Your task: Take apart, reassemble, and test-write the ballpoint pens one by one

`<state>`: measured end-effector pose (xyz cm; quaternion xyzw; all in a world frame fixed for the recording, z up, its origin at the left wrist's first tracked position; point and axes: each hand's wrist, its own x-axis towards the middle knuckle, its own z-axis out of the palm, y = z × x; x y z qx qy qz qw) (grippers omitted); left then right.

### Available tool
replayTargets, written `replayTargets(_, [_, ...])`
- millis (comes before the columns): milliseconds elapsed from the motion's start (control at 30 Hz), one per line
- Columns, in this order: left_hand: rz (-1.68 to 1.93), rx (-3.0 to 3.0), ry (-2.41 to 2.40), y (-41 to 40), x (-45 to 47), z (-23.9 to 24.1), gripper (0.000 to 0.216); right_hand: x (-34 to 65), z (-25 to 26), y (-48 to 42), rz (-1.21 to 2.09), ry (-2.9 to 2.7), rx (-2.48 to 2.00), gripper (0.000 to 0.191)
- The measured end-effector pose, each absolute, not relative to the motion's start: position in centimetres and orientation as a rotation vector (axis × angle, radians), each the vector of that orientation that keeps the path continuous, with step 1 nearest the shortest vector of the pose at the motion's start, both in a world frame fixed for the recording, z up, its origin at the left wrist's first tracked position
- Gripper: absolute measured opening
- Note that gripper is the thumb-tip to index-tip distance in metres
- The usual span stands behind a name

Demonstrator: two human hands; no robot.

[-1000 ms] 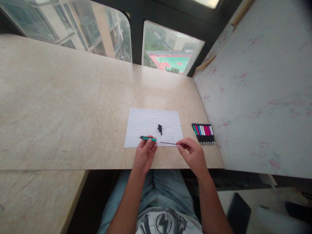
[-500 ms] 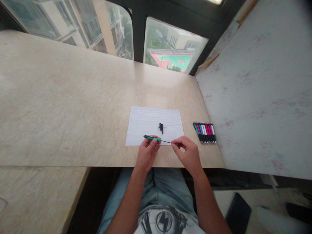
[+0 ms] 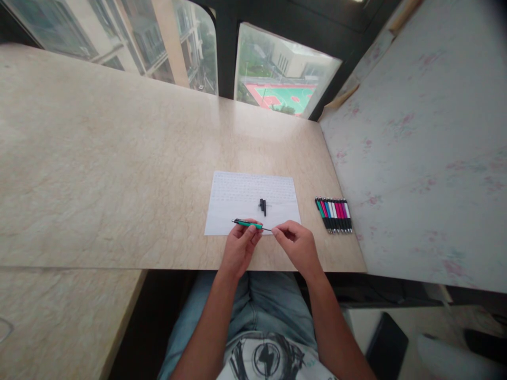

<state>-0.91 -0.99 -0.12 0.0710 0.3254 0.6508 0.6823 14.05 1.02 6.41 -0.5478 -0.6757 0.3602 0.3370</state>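
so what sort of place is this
Probably a room at home, on an upper floor: a window looks down on a sports court, and a flower-patterned wall flanks the marble-look counter.

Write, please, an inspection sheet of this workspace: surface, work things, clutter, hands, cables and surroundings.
Surface: beige marbled table, with a written paper on it.
Work things: green pen barrel; thin dark refill at its end; small black parts lying on the paper.
Clutter: row of pens, right of the paper.
Left hand: holds the barrel.
Right hand: pinches the refill.
Cables: thin curved line at left edge, perhaps a cable; cannot tell.
Surroundings: window beyond the table; flowered wall at right.
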Motion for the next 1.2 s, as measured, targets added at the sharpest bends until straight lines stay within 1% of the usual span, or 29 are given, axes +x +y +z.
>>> replayTargets(67, [1.472,0.138,0.724,-1.0,-1.0,-0.1,0.023,14.1,6.3,1.1,1.022,-1.752,-1.396,0.020])
replayTargets(133, [1.483,0.112,0.716,-0.9,-1.1,-0.1,0.023,14.5,6.1,1.4,1.107,-1.688,-1.373,0.029])
replayTargets(200, [1.490,0.093,0.704,-0.9,-1.1,0.0,0.023,14.9,5.6,2.0,1.094,-1.616,-1.402,0.036])
replayTargets(233, [1.491,0.089,0.698,-0.9,-1.1,0.0,0.023,15.1,5.3,2.6,1.041,-1.616,-1.434,0.037])
replayTargets(367, [1.495,0.091,0.686,-0.9,-1.1,0.1,0.022,15.1,3.7,5.3,0.689,-1.899,-1.550,0.021])
replayTargets(467, [1.490,0.091,0.676,-0.9,-1.1,0.1,0.022,14.2,2.6,7.3,0.525,-2.063,-1.575,0.019])
replayTargets(567, [1.483,0.092,0.654,-0.9,-1.1,0.1,0.023,13.2,1.8,8.5,0.451,-2.142,-1.622,0.023])
replayTargets(700, [1.483,0.098,0.641,-0.9,-1.2,-0.2,0.023,12.5,1.2,8.9,0.386,-2.168,-1.703,0.015])
replayTargets(800, [1.477,0.104,0.642,-1.0,-1.2,-0.4,0.022,12.8,1.1,8.5,0.365,-2.137,-1.683,0.015])
replayTargets(900, [1.480,0.104,0.647,-1.0,-1.2,-0.4,0.021,13.8,1.7,7.5,0.478,-2.009,-1.634,0.014])
replayTargets(1033, [1.486,0.098,0.660,-1.0,-1.1,-0.3,0.022,15.9,3.2,4.9,0.823,-1.735,-1.576,0.015])
replayTargets(1200, [1.480,0.111,0.689,-1.0,-0.9,-0.3,0.023,17.7,5.1,1.2,0.939,-1.532,-1.497,0.020])
